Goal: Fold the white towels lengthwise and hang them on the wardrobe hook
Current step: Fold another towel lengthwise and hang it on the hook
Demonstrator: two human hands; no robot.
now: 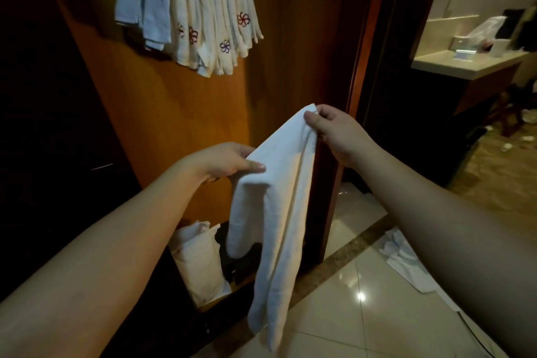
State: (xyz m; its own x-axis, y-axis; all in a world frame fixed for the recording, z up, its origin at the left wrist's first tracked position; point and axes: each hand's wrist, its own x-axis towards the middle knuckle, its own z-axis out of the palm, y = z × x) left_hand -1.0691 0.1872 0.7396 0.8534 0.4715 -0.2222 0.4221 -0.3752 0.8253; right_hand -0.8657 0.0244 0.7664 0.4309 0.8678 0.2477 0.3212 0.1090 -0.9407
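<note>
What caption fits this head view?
Both hands, left hand and right hand, hold a folded white towel below towels already hanging in the wardrobe.

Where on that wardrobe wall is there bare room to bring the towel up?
The wooden panel is bare below the hanging towels, above the left hand. So is the strip between that bunch and the door frame. The top is crowded with towels. The white towel, pinched by the right hand, hangs over the cluttered wardrobe bottom.
</note>
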